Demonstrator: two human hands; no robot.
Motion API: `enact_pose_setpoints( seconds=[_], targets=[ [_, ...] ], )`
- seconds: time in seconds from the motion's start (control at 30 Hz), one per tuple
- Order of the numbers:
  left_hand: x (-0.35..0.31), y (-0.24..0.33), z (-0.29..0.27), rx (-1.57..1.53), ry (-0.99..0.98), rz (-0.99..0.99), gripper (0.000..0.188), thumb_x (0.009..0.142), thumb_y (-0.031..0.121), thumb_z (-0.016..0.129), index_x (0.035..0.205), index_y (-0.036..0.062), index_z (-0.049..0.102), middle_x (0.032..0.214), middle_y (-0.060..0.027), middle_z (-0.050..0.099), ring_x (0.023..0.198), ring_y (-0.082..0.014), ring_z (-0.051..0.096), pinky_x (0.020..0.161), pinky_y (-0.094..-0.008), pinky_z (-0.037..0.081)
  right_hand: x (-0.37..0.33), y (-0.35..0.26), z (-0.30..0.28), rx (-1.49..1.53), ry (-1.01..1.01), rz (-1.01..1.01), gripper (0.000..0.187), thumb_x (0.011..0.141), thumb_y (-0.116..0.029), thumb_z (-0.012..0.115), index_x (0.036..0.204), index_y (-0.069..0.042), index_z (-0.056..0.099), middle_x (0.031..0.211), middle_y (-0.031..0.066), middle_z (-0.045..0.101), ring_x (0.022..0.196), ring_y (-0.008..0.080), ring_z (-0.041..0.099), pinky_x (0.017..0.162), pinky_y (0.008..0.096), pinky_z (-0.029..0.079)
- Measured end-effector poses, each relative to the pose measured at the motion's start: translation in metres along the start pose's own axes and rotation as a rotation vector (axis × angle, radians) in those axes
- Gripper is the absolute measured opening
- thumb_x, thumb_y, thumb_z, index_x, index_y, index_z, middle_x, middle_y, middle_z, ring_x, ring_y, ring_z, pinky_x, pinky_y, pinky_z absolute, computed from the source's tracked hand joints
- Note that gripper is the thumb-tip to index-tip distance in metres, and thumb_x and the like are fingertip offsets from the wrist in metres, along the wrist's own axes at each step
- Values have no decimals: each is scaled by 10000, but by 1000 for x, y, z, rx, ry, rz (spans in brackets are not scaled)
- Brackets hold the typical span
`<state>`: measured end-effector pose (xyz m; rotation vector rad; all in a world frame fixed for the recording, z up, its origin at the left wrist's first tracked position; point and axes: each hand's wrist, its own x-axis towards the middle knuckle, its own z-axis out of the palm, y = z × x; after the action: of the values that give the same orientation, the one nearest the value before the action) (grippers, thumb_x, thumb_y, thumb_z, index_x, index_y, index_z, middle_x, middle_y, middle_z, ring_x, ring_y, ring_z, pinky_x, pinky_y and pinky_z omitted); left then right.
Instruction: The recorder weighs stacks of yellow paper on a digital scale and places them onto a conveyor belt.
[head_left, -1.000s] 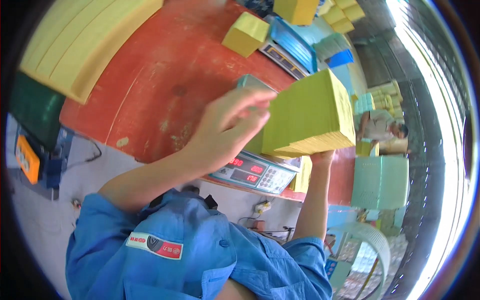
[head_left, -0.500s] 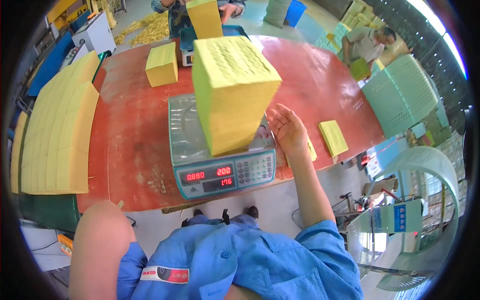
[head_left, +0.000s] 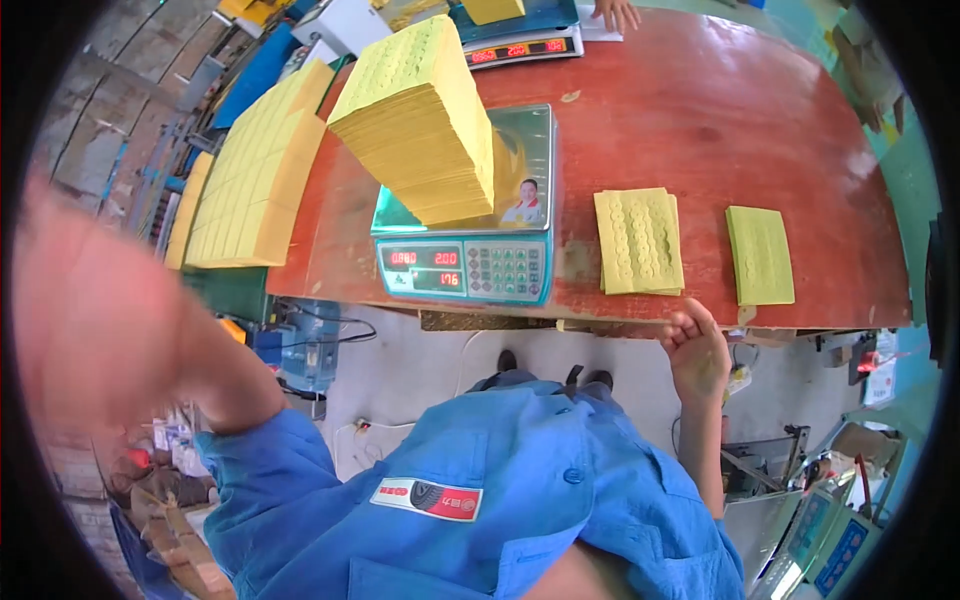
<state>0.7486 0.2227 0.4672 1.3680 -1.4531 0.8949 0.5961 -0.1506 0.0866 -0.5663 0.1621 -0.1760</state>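
Observation:
A tall block of stacked yellow paper sheets (head_left: 430, 130), its top stamped with wavy rows, rests on the plate of a digital weighing scale (head_left: 545, 165). Red figures glow on the scale's display. My right hand (head_left: 697, 355) hovers at the table's front edge, palm up, fingers loosely bent, holding nothing that I can see. Nearest to it lie a low stack of yellow sheets (head_left: 638, 242) with ring-shaped marks and a smaller yellow stack (head_left: 762, 257). At the far left my left hand (head_left: 95, 310) is raised close to the camera, its fingers smeared by motion.
Long rows of yellow paper blocks (head_left: 250, 180) line the red table (head_left: 690, 110) on the left. Across from me stands a second scale (head_left: 530, 48) bearing a yellow block, with another person's hand (head_left: 615, 14) beside it. At the far right another person is partly visible.
My view has turned, so the table and scale sit differently in the picture. My right hand has moved away from the paper block, rightward to the table edge. My left arm has swung outward.

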Motion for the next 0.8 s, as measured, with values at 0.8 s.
enact_pose_setpoints(
  seconds=[0.8],
  targets=[
    [-65,-234,90,728,-687,-810,757,888,573,588,1419,48,464,1448,-171,463,1382,-266,392,1133,-367,295,-40,-18,-33,-47,5,97,441,970,-302,525,1277,14,527,1060,125,659,927,223,638,813,345,512]
  ],
)
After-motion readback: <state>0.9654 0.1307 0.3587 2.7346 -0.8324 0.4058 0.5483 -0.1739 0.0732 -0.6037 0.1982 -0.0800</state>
